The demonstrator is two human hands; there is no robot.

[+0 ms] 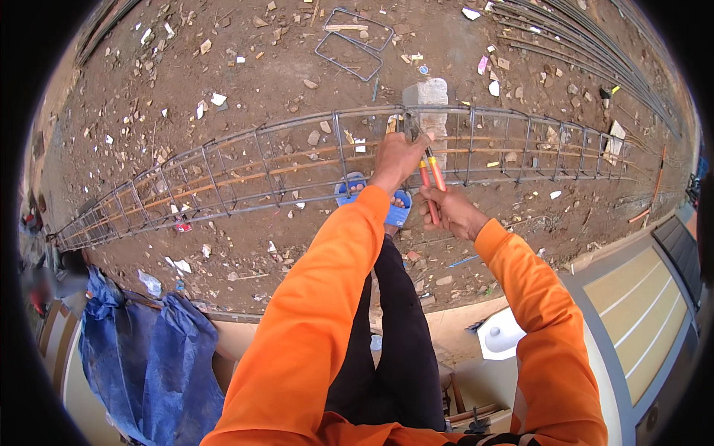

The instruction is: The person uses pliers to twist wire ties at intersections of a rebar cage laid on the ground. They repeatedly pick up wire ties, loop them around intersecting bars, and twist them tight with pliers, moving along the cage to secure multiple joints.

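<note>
A long rebar cage point(341, 141) of thin bars and rectangular stirrups runs across in front of me, curving in the view. My right hand point(452, 210) is wrapped round the red and yellow handles of pliers point(436, 175). Their jaws point up to the cage's far top bar, partly hidden by my other hand. At that bar, beside the plier head, my left hand point(401, 157) is closed; what its fingers pinch is hidden. Beneath this part of the cage stands a pale concrete block point(427, 92).
My feet in blue sandals point(399, 213) stand at the cage's near side. Two loose stirrups point(343, 67) lie beyond it. Long steel bars point(576, 46) are stacked at far right. Stones and rubble litter the dirt. A blue tarp point(152, 357) hangs at near left; a white basin point(500, 334) is near right.
</note>
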